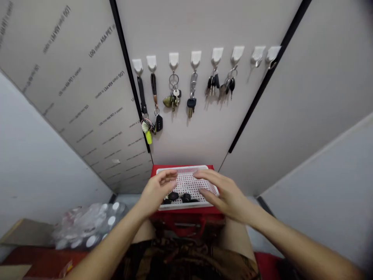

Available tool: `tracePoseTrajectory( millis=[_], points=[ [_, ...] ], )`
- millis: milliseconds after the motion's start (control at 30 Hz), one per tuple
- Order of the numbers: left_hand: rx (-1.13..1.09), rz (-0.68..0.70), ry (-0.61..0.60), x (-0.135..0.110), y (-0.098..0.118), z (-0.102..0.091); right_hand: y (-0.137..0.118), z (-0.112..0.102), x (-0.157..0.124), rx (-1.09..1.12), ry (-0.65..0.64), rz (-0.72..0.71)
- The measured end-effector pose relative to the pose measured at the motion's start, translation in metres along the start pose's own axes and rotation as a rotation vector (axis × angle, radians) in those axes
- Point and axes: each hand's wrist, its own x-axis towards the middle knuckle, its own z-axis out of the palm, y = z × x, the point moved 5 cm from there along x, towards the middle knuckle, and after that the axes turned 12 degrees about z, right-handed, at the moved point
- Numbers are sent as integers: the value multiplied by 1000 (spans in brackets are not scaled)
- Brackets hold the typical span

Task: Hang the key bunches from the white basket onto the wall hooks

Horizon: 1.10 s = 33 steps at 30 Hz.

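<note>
A white perforated plastic basket lies between my two hands, with dark keys grouped along its near side. Over the basket's left end hovers my left hand, fingers slightly curled and apart from the thumb, holding nothing I can see. My right hand is above the right end, thumb and fingers spread with a gap between them. On the wall ahead, several key bunches hang from white hooks, among them a key with a metal clip and a ring with a greenish fob. The two rightmost hooks carry no keys.
The basket rests on a red box close to my knees. Plastic-wrapped bottles stand on the lower left, beside a cardboard piece. Black strips run down the wall, and pale panels close in at both sides.
</note>
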Motion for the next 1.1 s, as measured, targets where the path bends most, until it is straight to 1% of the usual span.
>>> tracePoseTrajectory(
  millis=[67,133,200,233,333,400,500,567,633,700,767,833,933,1100],
  points=[
    [250,-8,-91,24,-28,6,22,30,11,-153,-245,66],
    [540,24,-233,35,-53,16,45,59,18,-292,-451,153],
    [727,68,-362,37,-69,27,60,81,22,-357,-546,188],
    [786,85,-403,38,-73,31,64,89,23,-371,-571,187],
    [843,76,-447,42,-78,34,68,102,24,-374,-576,189],
    [811,27,-425,47,-80,30,73,101,26,-287,-576,268],
    [716,-36,-334,53,-85,23,84,88,32,14,-513,471],
    [585,-15,-266,57,-85,25,90,78,35,253,-462,583],
    [377,31,-220,61,-82,34,91,69,38,441,-415,638],
    [121,32,-201,64,-77,46,87,62,40,566,-378,650],
    [-113,-31,-200,67,-71,57,81,55,42,652,-336,640],
    [-285,-88,-209,70,-62,65,75,48,44,714,-290,621],
    [-405,-102,-166,77,-46,67,68,37,49,746,-225,593],
    [-469,-46,-27,89,-23,63,59,21,57,717,-182,511]
  ],
)
